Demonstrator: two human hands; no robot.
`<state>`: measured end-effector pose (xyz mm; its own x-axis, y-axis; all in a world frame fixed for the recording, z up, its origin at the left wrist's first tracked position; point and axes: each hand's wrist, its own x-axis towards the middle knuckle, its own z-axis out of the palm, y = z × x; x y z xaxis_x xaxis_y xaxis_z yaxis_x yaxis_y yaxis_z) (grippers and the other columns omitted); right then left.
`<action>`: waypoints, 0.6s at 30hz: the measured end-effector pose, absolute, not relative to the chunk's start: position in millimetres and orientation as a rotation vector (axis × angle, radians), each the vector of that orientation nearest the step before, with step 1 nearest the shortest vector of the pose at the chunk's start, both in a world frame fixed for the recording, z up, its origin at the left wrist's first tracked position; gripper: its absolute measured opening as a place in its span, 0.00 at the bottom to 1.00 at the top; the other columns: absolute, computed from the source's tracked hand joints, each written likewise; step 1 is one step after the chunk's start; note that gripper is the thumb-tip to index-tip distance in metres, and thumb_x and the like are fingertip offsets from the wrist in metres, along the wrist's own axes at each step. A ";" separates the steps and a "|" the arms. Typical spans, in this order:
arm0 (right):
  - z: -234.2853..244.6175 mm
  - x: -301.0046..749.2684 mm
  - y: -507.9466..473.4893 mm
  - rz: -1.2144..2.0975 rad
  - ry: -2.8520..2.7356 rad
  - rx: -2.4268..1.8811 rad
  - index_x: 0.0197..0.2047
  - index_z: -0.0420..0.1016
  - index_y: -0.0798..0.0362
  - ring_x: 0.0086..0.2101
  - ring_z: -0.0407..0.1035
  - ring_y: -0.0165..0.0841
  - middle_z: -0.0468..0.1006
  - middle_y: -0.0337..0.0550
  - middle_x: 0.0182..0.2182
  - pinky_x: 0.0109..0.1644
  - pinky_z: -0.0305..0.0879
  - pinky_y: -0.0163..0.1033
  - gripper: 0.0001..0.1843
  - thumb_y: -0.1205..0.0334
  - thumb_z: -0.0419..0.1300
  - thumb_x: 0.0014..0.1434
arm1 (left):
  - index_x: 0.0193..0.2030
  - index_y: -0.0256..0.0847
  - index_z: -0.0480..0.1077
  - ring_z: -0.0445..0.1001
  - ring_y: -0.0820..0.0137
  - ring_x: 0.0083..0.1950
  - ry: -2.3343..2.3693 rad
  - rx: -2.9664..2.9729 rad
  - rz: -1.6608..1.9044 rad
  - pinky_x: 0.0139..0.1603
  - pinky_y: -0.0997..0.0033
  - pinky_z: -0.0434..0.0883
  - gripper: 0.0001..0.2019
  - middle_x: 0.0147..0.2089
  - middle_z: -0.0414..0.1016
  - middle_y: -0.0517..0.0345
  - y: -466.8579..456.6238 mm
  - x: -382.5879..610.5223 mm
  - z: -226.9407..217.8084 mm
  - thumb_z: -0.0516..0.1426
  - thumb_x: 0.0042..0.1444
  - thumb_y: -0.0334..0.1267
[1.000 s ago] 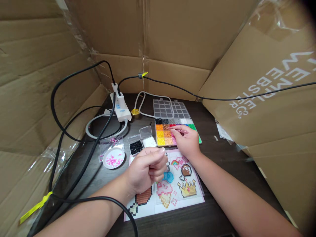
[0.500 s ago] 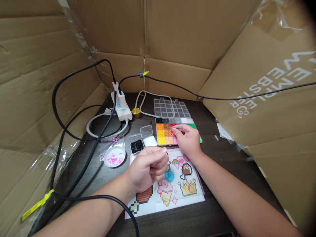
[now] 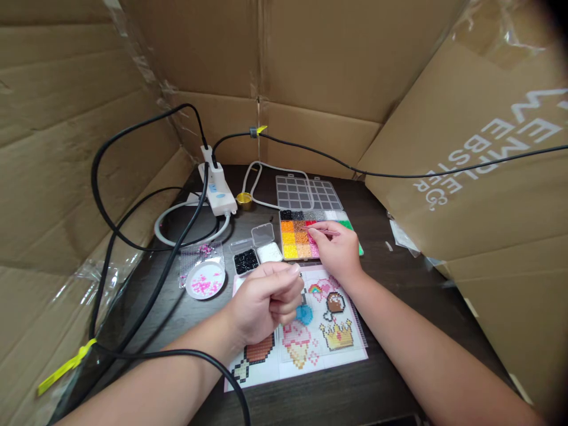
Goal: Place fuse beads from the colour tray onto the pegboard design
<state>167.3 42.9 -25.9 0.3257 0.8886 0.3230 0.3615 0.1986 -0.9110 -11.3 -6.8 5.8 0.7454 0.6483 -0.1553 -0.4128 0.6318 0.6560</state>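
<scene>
My right hand (image 3: pixel 336 247) pinches pink tweezers (image 3: pixel 326 231) over the bead box (image 3: pixel 303 258). The tips point left, towards the brown and red compartments; whether they hold a bead is too small to tell. The box's sections hold orange, yellow, brown, red, green, black and grey beads. My left hand (image 3: pixel 269 303) is curled into a fist above the pattern sheet (image 3: pixel 284 378), and what lies inside the fingers, if anything, is hidden. The sheet bears pixel pictures, among them a crown (image 3: pixel 336 336) and an ice cream (image 3: pixel 298 343), under a clear pegboard.
Two small open boxes hold black beads (image 3: pixel 245 260) and white beads (image 3: pixel 268 253). To their left, a white dish (image 3: pixel 205 280) of pink beads rests on a clear pegboard (image 3: pixel 189 258). A power strip (image 3: pixel 219 195), black cables (image 3: pixel 153 307) and a gold cup (image 3: pixel 244 201) are nearby. Cardboard walls (image 3: pixel 310 65) surround the table.
Both hands stay almost where they were, the tweezers still over the bead box. The whole view has shifted very slightly.
</scene>
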 end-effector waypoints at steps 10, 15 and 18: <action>-27.7 167.1 45.0 0.519 -1.268 -1.401 0.29 0.81 0.53 0.31 0.77 0.36 0.84 0.43 0.29 0.37 0.73 0.40 0.04 0.62 0.65 0.53 | 0.18 0.39 0.49 0.41 0.82 0.18 0.397 0.648 0.625 0.19 0.77 0.41 0.26 0.18 0.43 0.69 -7.7 -11.3 5.1 0.60 0.56 0.44; -26.1 166.6 43.8 0.524 -1.244 -1.410 0.29 0.81 0.53 0.31 0.77 0.35 0.83 0.43 0.28 0.37 0.73 0.39 0.04 0.62 0.65 0.52 | 0.18 0.39 0.48 0.41 0.82 0.18 0.398 0.647 0.627 0.19 0.77 0.41 0.26 0.18 0.42 0.69 -7.4 -11.2 5.4 0.61 0.56 0.44; -26.0 166.8 43.7 0.512 -1.245 -1.413 0.29 0.81 0.53 0.31 0.77 0.35 0.83 0.43 0.28 0.38 0.73 0.40 0.04 0.62 0.65 0.52 | 0.18 0.39 0.48 0.41 0.82 0.18 0.399 0.649 0.625 0.19 0.77 0.41 0.26 0.18 0.42 0.69 -7.6 -10.5 5.7 0.61 0.56 0.44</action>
